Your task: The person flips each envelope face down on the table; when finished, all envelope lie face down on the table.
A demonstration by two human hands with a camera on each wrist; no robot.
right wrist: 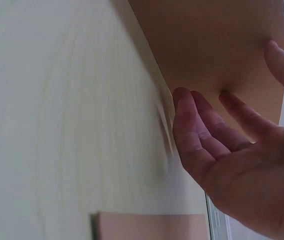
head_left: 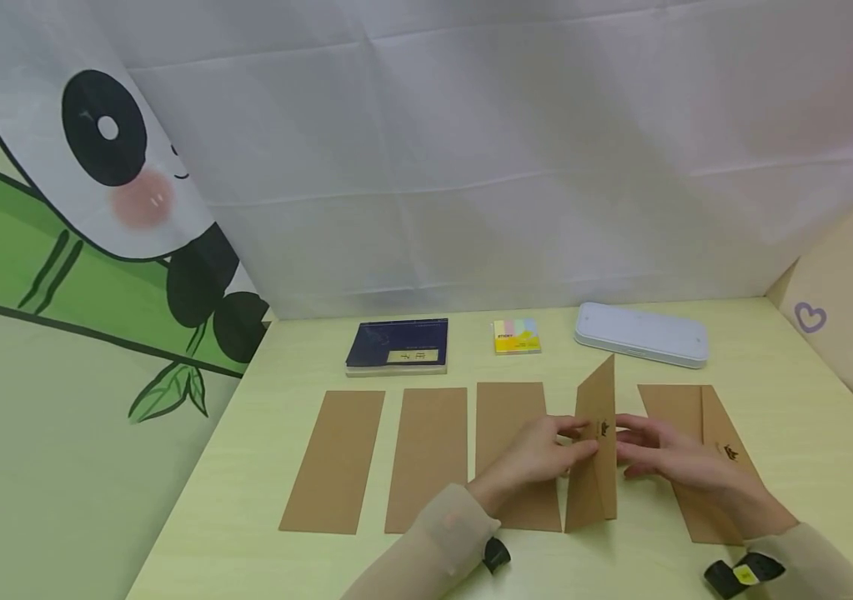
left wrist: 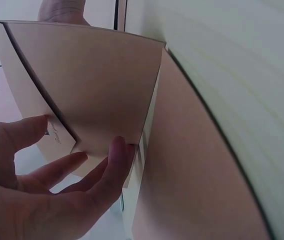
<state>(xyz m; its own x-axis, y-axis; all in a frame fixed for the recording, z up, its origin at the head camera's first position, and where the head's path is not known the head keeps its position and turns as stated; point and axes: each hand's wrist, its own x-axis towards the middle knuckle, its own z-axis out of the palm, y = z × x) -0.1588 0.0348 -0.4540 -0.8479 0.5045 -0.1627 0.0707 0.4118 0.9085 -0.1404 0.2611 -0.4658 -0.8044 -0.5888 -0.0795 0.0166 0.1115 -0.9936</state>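
Now, tabletop (head_left: 216,550): pale surface, four flat envelopes (head_left: 332,462) lying across it, three to the left, one to the right.
Raised envelope (head_left: 593,496): up on edge between the two hands, just past the third flat one; whether its bottom edge touches down, I can't tell.
Broad faces (right wrist: 207,50): brown, papery, so light by the look of it, stiff enough to stand but quick to bow, probably dry rather than slippery; mid-face, fingertips flat on both sides, seems the kindest hold, as a hard squeeze could crease it.
Left hand (head_left: 534,450): fingers loosely bent and spread, tips resting on the flap side.
Right hand (head_left: 669,458): loosely bent too, tips against the opposite face, thumb near an edge.
Flap line (left wrist: 41,87): dark gap along it, so likely unsealed and easy to snag; best avoided.
Printed mark (head_left: 603,427): tiny, dark, right by the left thumb.
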